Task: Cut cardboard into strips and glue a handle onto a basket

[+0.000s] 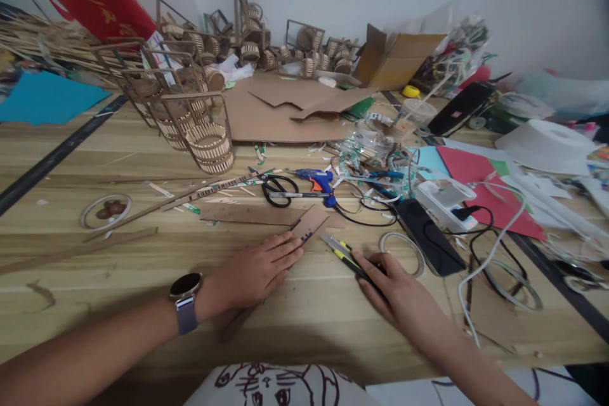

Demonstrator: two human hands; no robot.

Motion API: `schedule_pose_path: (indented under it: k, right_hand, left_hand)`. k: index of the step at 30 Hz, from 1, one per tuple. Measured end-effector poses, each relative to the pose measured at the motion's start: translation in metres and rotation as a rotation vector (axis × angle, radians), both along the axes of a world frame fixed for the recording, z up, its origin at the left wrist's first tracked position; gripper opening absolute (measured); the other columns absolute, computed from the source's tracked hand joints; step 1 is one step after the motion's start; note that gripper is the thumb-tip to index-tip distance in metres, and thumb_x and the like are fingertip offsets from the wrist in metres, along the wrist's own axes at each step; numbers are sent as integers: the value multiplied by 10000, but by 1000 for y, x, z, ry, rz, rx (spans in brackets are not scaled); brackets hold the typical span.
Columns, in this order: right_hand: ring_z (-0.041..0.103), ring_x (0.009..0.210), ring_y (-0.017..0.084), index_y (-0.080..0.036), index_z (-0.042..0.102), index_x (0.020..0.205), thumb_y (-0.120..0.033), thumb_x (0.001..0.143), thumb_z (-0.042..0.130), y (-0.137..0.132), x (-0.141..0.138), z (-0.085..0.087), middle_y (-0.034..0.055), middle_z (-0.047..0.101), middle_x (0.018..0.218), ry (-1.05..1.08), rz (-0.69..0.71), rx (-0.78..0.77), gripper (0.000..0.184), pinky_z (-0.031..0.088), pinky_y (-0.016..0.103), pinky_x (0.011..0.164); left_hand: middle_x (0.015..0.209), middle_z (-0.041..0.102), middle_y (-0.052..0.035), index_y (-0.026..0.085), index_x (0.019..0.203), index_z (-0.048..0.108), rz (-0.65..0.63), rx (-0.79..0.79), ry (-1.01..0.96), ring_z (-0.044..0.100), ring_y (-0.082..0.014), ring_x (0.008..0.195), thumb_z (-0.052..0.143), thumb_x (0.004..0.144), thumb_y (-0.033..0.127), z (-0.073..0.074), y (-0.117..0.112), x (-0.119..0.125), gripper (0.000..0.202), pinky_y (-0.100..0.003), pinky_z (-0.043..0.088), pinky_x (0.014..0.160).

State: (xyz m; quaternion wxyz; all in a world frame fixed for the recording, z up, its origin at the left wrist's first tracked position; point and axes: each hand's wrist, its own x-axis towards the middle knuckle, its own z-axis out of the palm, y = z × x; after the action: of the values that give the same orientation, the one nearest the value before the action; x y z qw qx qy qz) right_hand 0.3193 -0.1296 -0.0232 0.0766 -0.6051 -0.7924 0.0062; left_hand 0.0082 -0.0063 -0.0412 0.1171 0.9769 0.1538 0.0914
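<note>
My left hand (254,269), with a watch on the wrist, lies flat on a narrow cardboard strip (313,226), its fingers stretched out. The strip slants across the table under the palm, and dark marks show near its far end. To the right, my right hand (397,295) grips a yellow and black utility knife (349,257). The knife's blade points up and left, towards the strip but apart from it. Beyond the strip lie a blue glue gun (316,183), black-handled scissors (278,193) and a pen (297,195).
Small bamboo buckets (209,144) in wooden frames stand at the back left. Large cardboard (280,124) lies behind the glue gun. A phone (431,238), a white power strip (445,203), tangled cables and a tape ring (404,252) sit right. Another ring (85,212) holds brown round pieces.
</note>
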Motion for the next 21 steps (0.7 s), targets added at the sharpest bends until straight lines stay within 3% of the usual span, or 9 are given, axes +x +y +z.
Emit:
schedule_pose_path:
  k: [6, 10, 12, 16, 21]
  right_hand:
    - [721, 904, 245, -144, 574, 1410, -281, 1023, 430, -5, -15, -3, 138, 644, 1046, 20, 35, 24, 436, 646, 376, 766]
    - [728, 896, 242, -141, 561, 1424, -259, 1010, 448, -9, -18, -10, 141, 643, 1061, 21, 58, 20, 445, 649, 368, 748]
    - [730, 896, 243, -140, 558, 1427, -251, 1007, 449, -10, -19, -12, 141, 644, 1060, 9, 60, 23, 448, 650, 367, 736]
    - [733, 885, 249, -120, 558, 1421, -240, 1006, 442, -10, -20, -13, 149, 645, 1063, -1, 57, 32, 447, 653, 381, 721]
    - [733, 847, 245, -103, 574, 1403, -223, 997, 458, -11, -28, -9, 150, 643, 1046, 4, 98, 46, 439, 653, 376, 709]
  left_hand:
    - [1644, 332, -131, 149, 1573, 316, 7, 7, -6, 253, -232, 1542, 330, 1101, 279, -1, 1, -2, 490, -400, 273, 1237]
    - [1669, 258, -149, 152, 1611, 217, -155, -14, 87, 332, -271, 1501, 417, 1075, 348, 12, 23, 5, 605, -409, 263, 1222]
    - [1681, 231, -131, 176, 1614, 238, -194, -29, 170, 428, -331, 1418, 546, 1009, 482, 20, 40, 15, 744, -431, 319, 1172]
    - [1643, 342, -109, 215, 1607, 291, -292, -47, 253, 458, -402, 1326, 745, 796, 643, 31, 68, 41, 1024, -486, 346, 1124]
    - [1672, 287, -54, 259, 1574, 377, -363, -31, 326, 410, -442, 1326, 808, 716, 643, 32, 79, 57, 1034, -496, 365, 1085]
